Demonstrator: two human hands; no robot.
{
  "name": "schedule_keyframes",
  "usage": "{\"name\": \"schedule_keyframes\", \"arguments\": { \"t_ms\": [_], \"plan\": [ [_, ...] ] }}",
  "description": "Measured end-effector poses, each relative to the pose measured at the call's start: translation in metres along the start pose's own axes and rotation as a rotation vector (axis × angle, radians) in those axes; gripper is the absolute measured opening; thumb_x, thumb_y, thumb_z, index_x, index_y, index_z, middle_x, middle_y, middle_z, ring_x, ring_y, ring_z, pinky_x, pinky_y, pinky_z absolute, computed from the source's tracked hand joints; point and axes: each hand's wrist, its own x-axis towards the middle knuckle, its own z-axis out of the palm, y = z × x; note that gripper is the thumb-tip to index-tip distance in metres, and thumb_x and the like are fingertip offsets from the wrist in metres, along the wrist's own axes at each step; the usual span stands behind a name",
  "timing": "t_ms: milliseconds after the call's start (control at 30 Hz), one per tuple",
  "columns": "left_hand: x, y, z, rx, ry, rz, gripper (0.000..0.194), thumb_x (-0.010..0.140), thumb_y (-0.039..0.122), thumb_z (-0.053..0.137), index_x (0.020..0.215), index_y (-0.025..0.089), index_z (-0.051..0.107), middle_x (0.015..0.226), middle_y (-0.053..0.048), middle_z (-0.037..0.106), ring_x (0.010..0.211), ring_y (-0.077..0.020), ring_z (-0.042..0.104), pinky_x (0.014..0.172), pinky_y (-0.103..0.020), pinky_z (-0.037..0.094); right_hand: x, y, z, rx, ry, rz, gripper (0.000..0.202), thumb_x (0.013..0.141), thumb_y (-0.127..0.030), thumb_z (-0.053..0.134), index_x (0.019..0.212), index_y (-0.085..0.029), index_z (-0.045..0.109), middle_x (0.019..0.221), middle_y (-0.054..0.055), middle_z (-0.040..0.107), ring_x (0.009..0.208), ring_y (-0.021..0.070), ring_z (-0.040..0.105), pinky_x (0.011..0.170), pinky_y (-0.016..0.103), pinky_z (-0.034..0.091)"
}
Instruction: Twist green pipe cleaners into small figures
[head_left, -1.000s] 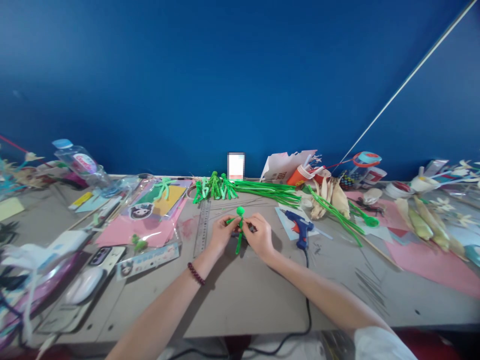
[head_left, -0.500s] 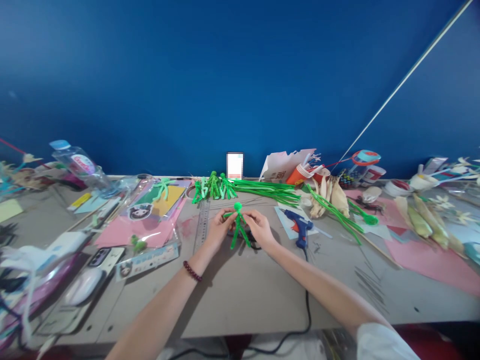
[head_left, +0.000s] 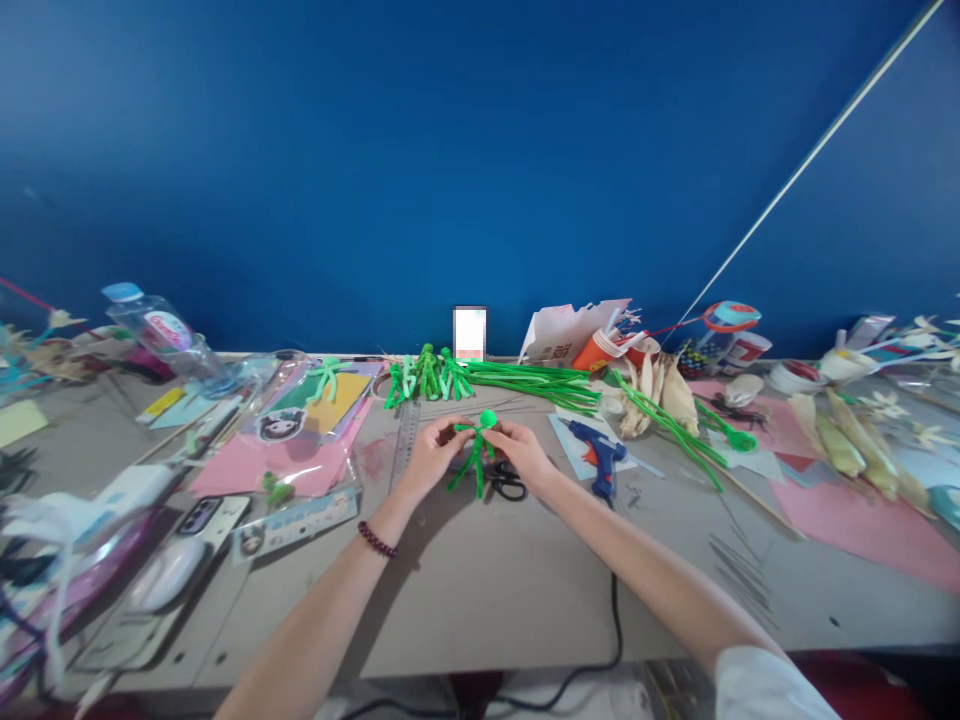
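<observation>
Left hand pinches green fuzzy figure by arm at left, right hand seemingly pinches other; figure held centre, near side of green bundle, left of scissors; step looks like limb shaping; next bend calls for steady grip

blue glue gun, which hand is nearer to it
Right: the right hand is just left of the blue glue gun; the left hand is farther left, across the green pipe-cleaner figure.
</observation>
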Motion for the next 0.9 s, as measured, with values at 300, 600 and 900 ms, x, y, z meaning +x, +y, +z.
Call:
{"name": "schedule_keyframes", "arguments": {
  "t_ms": [300,600,900],
  "plan": [
    [-0.004,0.004,-0.005,0.427,-0.009,0.391,0.017,0.081,0.032,0.055,0.085,0.022,0.069,0.089,-0.007,0.064,0.082,-0.0182,0.058,0.069,-0.026,0.045,-0.002,-0.001,0.001,0.028,-0.008,0.028,0.03,0.059,-0.043,0.074,0.066,-0.015,0.065,0.055,-0.004,0.053,0.047,0.0065,0.042,0.052,0.022,0.043],
    [-0.005,-0.003,-0.007,0.521,0.033,0.444,0.018,0.079,0.034,0.056,0.081,0.023,0.07,0.077,-0.007,0.065,0.077,-0.0196,0.057,0.078,-0.031,0.043,-0.004,-0.003,0.002,0.046,-0.003,0.025,0.031,0.057,-0.044,0.076,0.059,-0.015,0.064,0.054,-0.002,0.057,0.046,0.0062,0.039,0.048,0.022,0.036],
    [-0.012,-0.008,0.006,0.363,0.174,0.306,0.015,0.069,0.034,0.067,0.06,0.022,0.066,0.06,-0.001,0.057,0.059,-0.0141,0.048,0.063,-0.024,0.038,-0.003,0.013,0.006,0.063,0.089,-0.033,0.03,0.058,-0.045,0.075,0.06,-0.016,0.067,0.055,0.0,0.058,0.05,0.0091,0.043,0.048,0.024,0.03]
  ]
}}
